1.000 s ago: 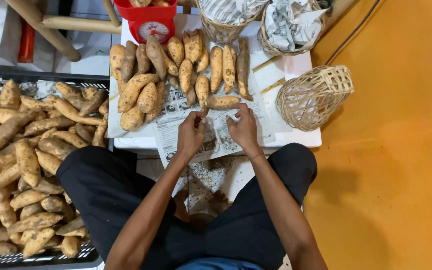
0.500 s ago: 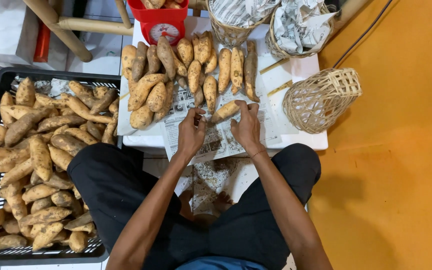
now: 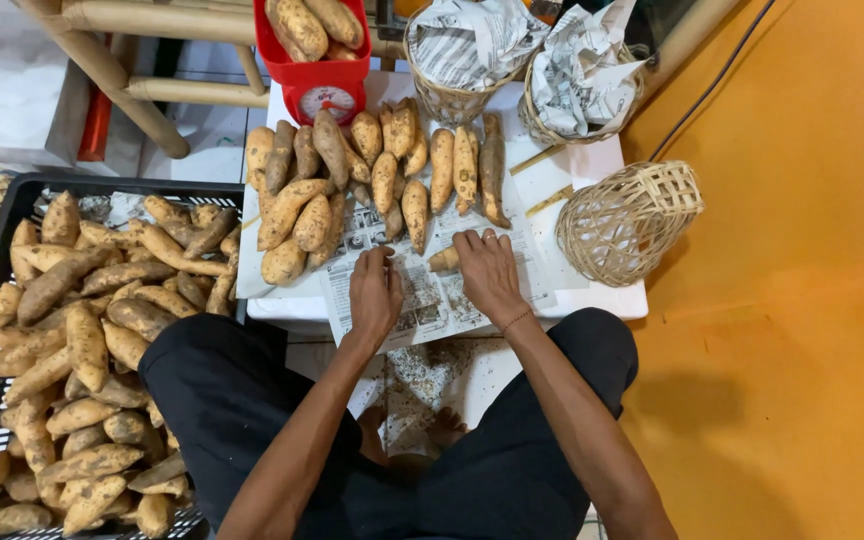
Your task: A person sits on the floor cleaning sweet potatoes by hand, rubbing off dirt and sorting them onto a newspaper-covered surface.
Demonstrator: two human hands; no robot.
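Change: both hands have slid toward the near edge of the newspaper since the earlier frame, and the sweet potato between them now lies lower on the sheet.
Left hand: left hand (image 3: 374, 292) rests palm down on the newspaper sheet (image 3: 432, 300), fingers lightly curled, holding nothing that can be seen.
Right hand: right hand (image 3: 488, 270) lies flat on the sheet with fingers spread, its thumb side touching the small sweet potato (image 3: 443, 260); no closed grip shows.
Sweet potato: on the newspaper, between the two hands, just near of the pile.
Pile: sweet potatoes (image 3: 352, 180) heaped on the far part of the white table (image 3: 602, 300).
Left: black crate (image 3: 12, 200) full of sweet potatoes, on the floor.
Far: red scale (image 3: 317, 80) with potatoes in its tray; two paper-lined baskets (image 3: 452, 95).
Right: empty woven basket (image 3: 627, 225) on its side at the table's right end.
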